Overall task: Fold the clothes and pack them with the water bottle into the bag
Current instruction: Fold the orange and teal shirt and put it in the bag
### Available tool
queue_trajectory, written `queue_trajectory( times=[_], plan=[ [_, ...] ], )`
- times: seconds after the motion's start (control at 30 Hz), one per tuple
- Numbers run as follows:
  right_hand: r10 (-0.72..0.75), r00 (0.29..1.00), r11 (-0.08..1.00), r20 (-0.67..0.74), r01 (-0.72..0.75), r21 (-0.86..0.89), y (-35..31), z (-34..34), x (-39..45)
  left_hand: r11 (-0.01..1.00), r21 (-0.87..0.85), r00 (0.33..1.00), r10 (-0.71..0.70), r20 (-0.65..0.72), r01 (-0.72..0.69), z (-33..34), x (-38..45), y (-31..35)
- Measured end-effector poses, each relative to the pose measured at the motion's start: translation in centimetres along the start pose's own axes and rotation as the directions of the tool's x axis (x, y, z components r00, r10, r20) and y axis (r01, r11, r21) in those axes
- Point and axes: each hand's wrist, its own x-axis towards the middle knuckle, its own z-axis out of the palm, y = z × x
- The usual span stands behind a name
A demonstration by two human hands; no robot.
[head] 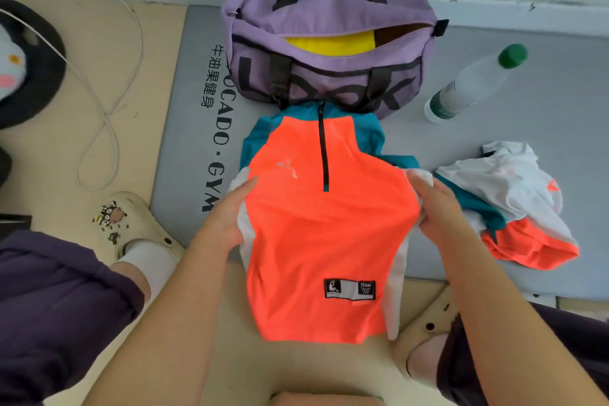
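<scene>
An orange shirt (316, 234) with teal shoulders, white sides and a short black zip lies flat, collar toward the bag. My left hand (227, 214) grips its left edge at mid-height, fingers pinching the white side panel. On the opposite edge, my right hand (431, 204) clutches bunched white fabric. A purple duffel bag (329, 53) sits behind the collar with its zip open and something yellow inside. To the right of the bag lies a clear water bottle (471, 86) with a green cap. A crumpled white, teal and orange garment (514, 208) rests on the right.
Everything sits on a grey gym mat (494, 148) against a white wall. My cream clogs (131, 224) flank the shirt's hem on a beige floor. A white cable (108, 115) loops at left near a dark round cushion (29, 66).
</scene>
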Motion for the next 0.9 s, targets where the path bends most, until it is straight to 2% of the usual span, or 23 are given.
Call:
queue_trajectory(
  times=[0.07, 0.13, 0.2, 0.33, 0.43, 0.5, 0.57, 0.67, 0.73, 0.8, 0.9],
  plan=[
    [-0.025, 0.998, 0.998, -0.066, 0.029, 0.064, -2.0, -1.1, 0.3, 0.997, -0.041, 0.995, 0.067, 0.068, -0.065, 0.1, -0.3, 1.7],
    [-0.012, 0.994, 0.998, -0.104, 0.018, 0.061, -3.3, -1.9, 0.5, 0.996, 0.056, 0.998, 0.062, 0.008, -0.063, -0.1, -0.4, 2.7],
    [0.014, 0.994, 0.998, -0.105, -0.021, -0.066, -3.3, -2.3, 0.6, 0.974, 0.218, 0.994, 0.077, -0.072, -0.059, -1.0, 0.1, 2.4],
    [0.127, 0.991, 0.933, -0.029, -0.129, -0.336, -0.8, -3.2, 0.5, 0.943, 0.328, 0.998, -0.041, -0.050, 0.055, -2.2, 0.1, 1.0],
    [0.179, 0.983, 0.911, -0.026, -0.176, -0.372, 0.5, -3.1, -0.2, 0.924, 0.373, 0.996, -0.082, -0.031, 0.088, -2.7, 0.1, -0.1],
    [0.163, 0.987, 0.939, 0.009, -0.152, -0.309, 0.5, -3.0, -0.2, 0.932, 0.362, 0.998, -0.011, -0.059, 0.032, -2.8, 0.4, -0.2],
    [0.101, 0.992, 0.976, 0.073, -0.084, -0.200, -0.4, -2.8, 0.0, 0.953, 0.297, 0.982, 0.111, -0.153, -0.061, -2.9, 0.8, 0.4],
    [-0.016, 0.999, 0.999, -0.039, 0.014, -0.051, -2.9, -2.3, 0.3, 0.957, 0.180, 0.874, 0.283, -0.394, -0.229, -2.5, 0.9, 2.5],
    [-0.088, 0.991, 0.993, -0.105, 0.078, -0.093, -4.0, -2.1, 0.6, 0.924, 0.272, 0.809, 0.369, -0.457, -0.268, -2.2, 0.7, 3.5],
    [-0.175, 0.981, 0.971, -0.081, 0.159, -0.179, -4.4, -1.8, 0.7, 0.899, 0.341, 0.824, 0.404, -0.398, -0.276, -1.6, 0.2, 4.0],
    [-0.252, 0.964, 0.945, -0.081, 0.227, -0.237, -4.9, -1.6, 0.8, 0.875, 0.421, 0.922, 0.340, -0.183, -0.239, -1.1, -0.1, 4.3]
  ],
)
